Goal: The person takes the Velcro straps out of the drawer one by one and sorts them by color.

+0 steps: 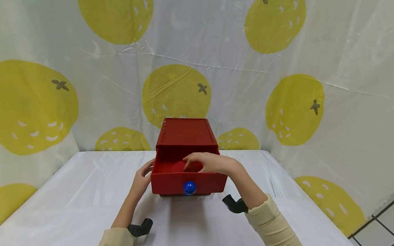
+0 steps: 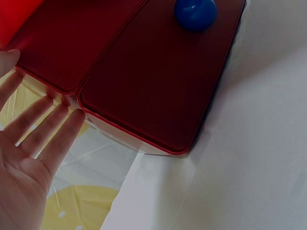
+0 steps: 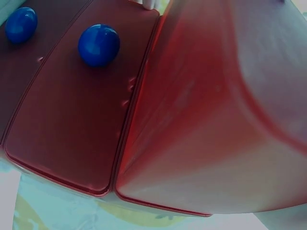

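A red drawer box (image 1: pixel 186 131) stands on the white-covered table, its top drawer (image 1: pixel 166 183) pulled out toward me. A blue knob (image 1: pixel 189 188) sits on that drawer's front. My right hand (image 1: pixel 209 162) reaches over the front into the drawer, with thumb and forefinger curled at a red round thing (image 1: pixel 178 167); the drawer front hides its lower part. At the box's left side is my left hand (image 1: pixel 144 173). The left wrist view shows its fingers (image 2: pixel 60 139) spread and nearly straight, tips right at the side edges.
Lower drawer fronts (image 3: pixel 72 120) with blue knobs (image 3: pixel 99 45) are shut below the pulled-out drawer. A white sheet (image 1: pixel 101 184) covers the table. Behind it hangs a curtain (image 1: pixel 227 78) printed with yellow fruit. Black straps (image 1: pixel 235 205) sit on both wrists.
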### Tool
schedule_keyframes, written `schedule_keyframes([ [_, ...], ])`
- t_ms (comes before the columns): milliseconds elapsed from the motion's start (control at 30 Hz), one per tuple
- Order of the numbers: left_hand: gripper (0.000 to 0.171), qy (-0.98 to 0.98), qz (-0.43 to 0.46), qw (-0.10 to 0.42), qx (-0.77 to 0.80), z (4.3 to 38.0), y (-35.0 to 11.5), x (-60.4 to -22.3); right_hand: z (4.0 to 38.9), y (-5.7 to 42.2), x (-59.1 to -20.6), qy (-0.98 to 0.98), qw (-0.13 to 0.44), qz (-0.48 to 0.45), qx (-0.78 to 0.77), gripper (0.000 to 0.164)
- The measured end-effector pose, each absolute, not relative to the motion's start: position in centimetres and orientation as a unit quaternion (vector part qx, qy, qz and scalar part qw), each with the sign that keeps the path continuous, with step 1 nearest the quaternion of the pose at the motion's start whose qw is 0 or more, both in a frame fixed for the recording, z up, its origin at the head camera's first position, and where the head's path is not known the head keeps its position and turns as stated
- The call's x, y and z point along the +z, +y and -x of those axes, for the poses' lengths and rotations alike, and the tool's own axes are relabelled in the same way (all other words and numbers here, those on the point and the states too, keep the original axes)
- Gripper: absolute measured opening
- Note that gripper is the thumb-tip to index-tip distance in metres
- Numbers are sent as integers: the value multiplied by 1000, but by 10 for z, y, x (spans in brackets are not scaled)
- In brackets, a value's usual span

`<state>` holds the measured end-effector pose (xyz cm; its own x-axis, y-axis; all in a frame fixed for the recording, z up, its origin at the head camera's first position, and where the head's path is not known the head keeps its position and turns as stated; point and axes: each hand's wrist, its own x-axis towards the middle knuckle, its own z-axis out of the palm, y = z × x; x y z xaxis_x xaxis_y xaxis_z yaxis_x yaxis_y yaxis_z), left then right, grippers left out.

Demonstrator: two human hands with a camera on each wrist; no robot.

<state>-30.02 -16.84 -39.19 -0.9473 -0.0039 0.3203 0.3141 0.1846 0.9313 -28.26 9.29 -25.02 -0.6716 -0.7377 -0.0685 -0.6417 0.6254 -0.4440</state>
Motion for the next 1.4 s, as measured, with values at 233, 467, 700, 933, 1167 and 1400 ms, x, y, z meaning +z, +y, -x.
schedule_keyframes([
  [233, 47, -760, 107, 127, -629, 299, -167, -390, 281, 93, -249, 889, 123, 398, -188, 29],
  [467, 46, -760, 104, 125, -630, 299, -167, -390, 281, 93, -249, 890, 129, 395, -189, 26],
  [700, 46, -757, 108, 126, -632, 299, -167, -391, 281, 93, -250, 890, 129, 392, -191, 24],
  [933, 45, -758, 105, 125, -631, 298, -168, -391, 282, 94, -250, 887, 116, 406, -186, 21],
  [1167, 46, -763, 100, 124, -627, 300, -168, -392, 282, 94, -250, 886, 87, 417, -184, 19],
  [1400, 46, -764, 101, 125, -625, 300, -169, -392, 282, 94, -249, 889, 68, 415, -180, 18],
])
